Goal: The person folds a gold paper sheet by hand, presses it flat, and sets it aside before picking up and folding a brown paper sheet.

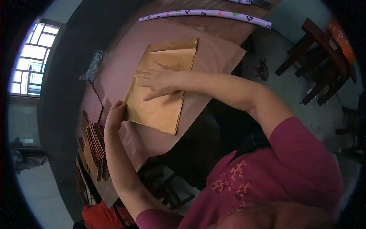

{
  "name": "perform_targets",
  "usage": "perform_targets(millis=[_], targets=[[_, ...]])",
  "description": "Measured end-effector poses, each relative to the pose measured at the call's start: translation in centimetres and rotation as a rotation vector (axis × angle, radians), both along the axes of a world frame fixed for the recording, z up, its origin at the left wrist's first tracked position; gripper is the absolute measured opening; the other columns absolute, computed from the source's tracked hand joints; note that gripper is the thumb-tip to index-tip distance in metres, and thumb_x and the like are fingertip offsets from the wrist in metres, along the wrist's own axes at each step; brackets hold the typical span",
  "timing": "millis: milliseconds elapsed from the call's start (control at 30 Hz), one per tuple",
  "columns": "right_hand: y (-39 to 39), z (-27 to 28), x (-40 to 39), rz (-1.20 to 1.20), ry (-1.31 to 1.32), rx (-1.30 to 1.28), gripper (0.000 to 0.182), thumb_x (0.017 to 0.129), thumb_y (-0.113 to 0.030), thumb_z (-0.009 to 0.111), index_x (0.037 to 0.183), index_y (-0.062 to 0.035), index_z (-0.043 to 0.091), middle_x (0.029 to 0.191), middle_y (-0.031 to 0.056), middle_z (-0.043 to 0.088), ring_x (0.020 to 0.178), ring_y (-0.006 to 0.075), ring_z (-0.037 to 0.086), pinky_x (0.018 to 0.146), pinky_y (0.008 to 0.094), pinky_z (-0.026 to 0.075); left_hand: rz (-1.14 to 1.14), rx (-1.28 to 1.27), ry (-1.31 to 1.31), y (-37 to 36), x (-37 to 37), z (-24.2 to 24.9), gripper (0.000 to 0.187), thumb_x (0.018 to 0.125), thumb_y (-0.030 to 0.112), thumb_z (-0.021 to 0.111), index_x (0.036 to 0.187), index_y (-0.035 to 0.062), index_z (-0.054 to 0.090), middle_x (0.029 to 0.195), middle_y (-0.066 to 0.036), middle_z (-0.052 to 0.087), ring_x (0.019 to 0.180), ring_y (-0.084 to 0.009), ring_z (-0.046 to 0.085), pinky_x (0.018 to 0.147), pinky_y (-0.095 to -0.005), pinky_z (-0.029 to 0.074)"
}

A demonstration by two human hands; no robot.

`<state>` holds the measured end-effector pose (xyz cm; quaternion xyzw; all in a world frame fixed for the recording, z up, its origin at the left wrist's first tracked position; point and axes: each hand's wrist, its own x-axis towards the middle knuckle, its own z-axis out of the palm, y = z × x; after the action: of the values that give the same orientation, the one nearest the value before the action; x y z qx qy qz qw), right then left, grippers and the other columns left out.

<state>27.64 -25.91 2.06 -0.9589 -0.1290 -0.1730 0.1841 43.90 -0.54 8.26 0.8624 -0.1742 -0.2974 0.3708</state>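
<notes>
- A shiny gold paper bag (pixel 162 91) lies flat in the middle of the frame, on a big pink-brown sheet (pixel 217 53) over the table.
- The right hand (pixel 160 82) lies flat on the bag, fingers spread out, pressing down.
- The left hand (pixel 115 114) is at the bag's lower left edge, fingers curled around that edge.
- A stack of folded bags (pixel 95 149) sits at the lower left, near the left hand.
- A long roll of patterned paper (pixel 206 15) lies at the top.
- A dark wooden chair (pixel 320 53) stands at the upper right.
</notes>
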Motion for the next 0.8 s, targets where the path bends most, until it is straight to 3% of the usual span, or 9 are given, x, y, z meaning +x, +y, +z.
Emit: perform_targets(millis=[33, 100, 267, 467, 533, 633, 733, 767, 800], targets=[[0.0, 0.5, 0.1, 0.052, -0.065, 0.077, 0.076, 0.094, -0.065, 0.044, 0.151, -0.0139, 0.04, 0.16, 0.0157, 0.028, 0.15, 0.0316, 0.018, 0.118, 0.0616, 0.012, 0.017, 0.005, 0.005, 0.1, -1.1, 0.3, 0.011, 0.098, 0.016, 0.053, 0.093, 0.01, 0.061, 0.074, 0.004, 0.052, 0.064, -0.0085, 0.048, 0.057, -0.0243, 0.039], [-2.6, 0.4, 0.5, 0.163, -0.206, 0.05, 0.063, 0.097, -0.048, 0.049, 0.149, -0.0121, 0.042, 0.156, 0.0162, 0.034, 0.148, 0.0315, 0.026, 0.12, 0.0516, 0.019, 0.109, -0.059, 0.066, 0.5, -3.4, 0.3, 0.011, 0.099, 0.018, 0.053, 0.093, 0.0121, 0.06, 0.073, 0.004, 0.052, 0.063, -0.0089, 0.048, 0.054, -0.0255, 0.038], [-8.0, 3.7, -10.9, 0.243, 0.098, 0.607, 0.073, 0.089, -0.039, 0.06, 0.152, -0.011, 0.036, 0.158, 0.0143, 0.033, 0.148, 0.0285, 0.026, 0.123, 0.0405, 0.018, 0.407, -0.338, 0.32, 2.9, -6.3, -0.3, 0.01, 0.098, 0.021, 0.056, 0.097, 0.0133, 0.062, 0.079, 0.004, 0.059, 0.065, -0.0086, 0.052, 0.055, -0.0256, 0.041], [-7.3, -0.9, -15.8, 0.209, -0.182, 0.147, 0.103, 0.073, -0.047, 0.072, 0.157, -0.0146, 0.022, 0.16, 0.0129, 0.028, 0.148, 0.0302, 0.025, 0.122, 0.044, 0.02, 0.465, -0.553, 0.517, 4.2, -8.8, -0.1, 0.015, 0.101, 0.015, 0.052, 0.103, 0.0037, 0.062, 0.087, -0.004, 0.064, 0.064, -0.009, 0.059, 0.047, -0.0188, 0.048], [-4.8, -1.0, -16.0, 0.165, -0.251, 0.253, 0.088, 0.076, -0.036, 0.078, 0.151, -0.0144, 0.037, 0.155, 0.0125, 0.037, 0.144, 0.0302, 0.034, 0.119, 0.0463, 0.026, 0.425, -0.621, 0.581, 3.8, -9.7, 0.3, 0.015, 0.101, 0.014, 0.052, 0.104, 0.0026, 0.062, 0.087, -0.004, 0.064, 0.065, -0.0094, 0.059, 0.049, -0.0186, 0.048], [-2.7, -0.4, -15.2, 0.171, -0.39, 0.422, 0.021, 0.093, -0.011, 0.066, 0.113, -0.0071, 0.07, 0.125, 0.0087, 0.064, 0.116, 0.024, 0.059, 0.102, 0.0386, 0.045, 0.506, -0.708, 0.617, 3.4, -10.3, 0.2, 0.027, 0.104, 0.022, 0.05, 0.11, -0.0004, 0.062, 0.089, -0.007, 0.064, 0.07, -0.0128, 0.061, 0.062, -0.0216, 0.052], [-3.2, 3.4, -14.9, 0.112, -0.123, 0.702, 0.021, 0.09, -0.011, 0.069, 0.109, -0.0045, 0.072, 0.117, 0.0089, 0.068, 0.105, 0.0187, 0.064, 0.093, 0.0331, 0.05, 0.027, -0.949, 0.71, 4.5, -11.5, 1.9, 0.042, 0.103, 0.042, 0.042, 0.107, 0.0039, 0.06, 0.1, -0.011, 0.065, 0.087, -0.0244, 0.062, 0.074, -0.0344, 0.054], [-3.7, 4.5, -14.2, 0.198, -0.374, 0.67, 0.021, 0.093, -0.013, 0.067, 0.109, -0.0011, 0.072, 0.104, 0.0094, 0.072, 0.093, 0.0153, 0.066, 0.085, 0.0316, 0.052, 0.346, -0.794, 0.389, 3.7, -12.4, 2.7, 0.058, 0.103, 0.05, 0.035, 0.118, 0.0005, 0.059, 0.119, -0.018, 0.064, 0.111, -0.0336, 0.059, 0.096, -0.0435, 0.047], [-4.2, 5.9, -13.9, 0.194, -0.385, 0.656, 0.021, 0.093, -0.013, 0.067, 0.109, -0.0011, 0.072, 0.104, 0.0094, 0.072, 0.093, 0.0153, 0.066, 0.085, 0.0316, 0.052, 0.306, -0.884, 0.353, 3.5, -12.1, 2.6, 0.06, 0.102, 0.051, 0.037, 0.125, -0.0005, 0.057, 0.126, -0.02, 0.06, 0.12, -0.0337, 0.055, 0.103, -0.0439, 0.041]])
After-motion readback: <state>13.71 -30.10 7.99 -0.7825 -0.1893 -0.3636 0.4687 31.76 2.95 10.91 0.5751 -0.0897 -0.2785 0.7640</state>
